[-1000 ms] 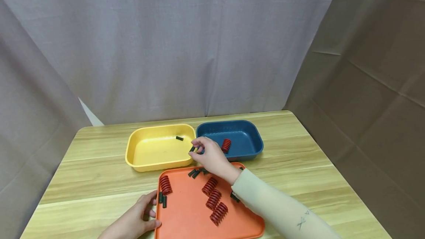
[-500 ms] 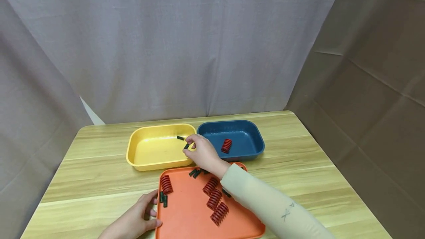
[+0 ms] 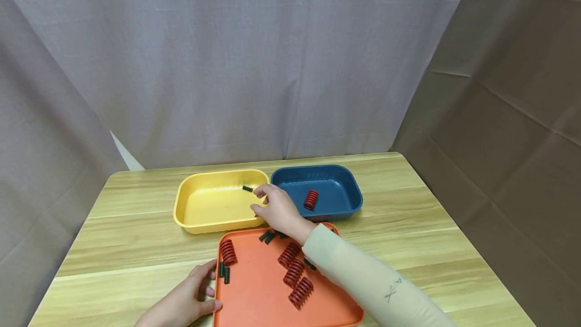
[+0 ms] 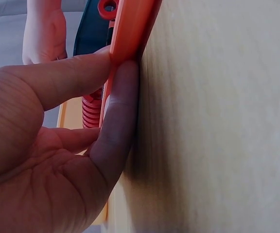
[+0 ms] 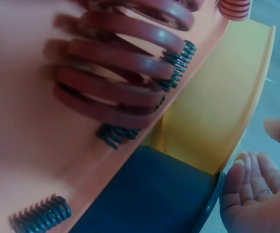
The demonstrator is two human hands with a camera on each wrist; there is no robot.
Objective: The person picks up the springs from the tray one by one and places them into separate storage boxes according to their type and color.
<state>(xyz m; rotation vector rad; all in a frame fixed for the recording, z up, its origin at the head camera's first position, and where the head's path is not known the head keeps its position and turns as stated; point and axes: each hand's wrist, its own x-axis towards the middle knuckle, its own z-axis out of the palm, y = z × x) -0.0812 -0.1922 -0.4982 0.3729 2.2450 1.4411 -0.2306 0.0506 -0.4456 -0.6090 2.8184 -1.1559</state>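
My left hand [image 3: 183,296] grips the left rim of an orange tray [image 3: 254,296]; in the left wrist view thumb and fingers pinch the tray's edge. Over the right end of a yellow bin [image 3: 204,208] is my right hand [image 3: 279,211], its thumb and fingers apart with nothing between them. One small black spring [image 3: 247,188] lies in that bin, and a dark bit shows just under the thumb. On the tray lie several large red springs [image 3: 293,272] and several small black springs [image 3: 226,275]. Part of the tray is hidden by the right sleeve.
A blue bin [image 3: 333,206] stands right beside the yellow one and holds a red spring [image 3: 310,199]. Both bins stand on the wooden table [image 3: 422,246] behind the tray. Grey curtains [image 3: 204,64] hang behind the table and at its sides.
My right hand moved left over the yellow bin with a small black spring, and its fingers have let the spring go. The left hand has stayed at the tray.
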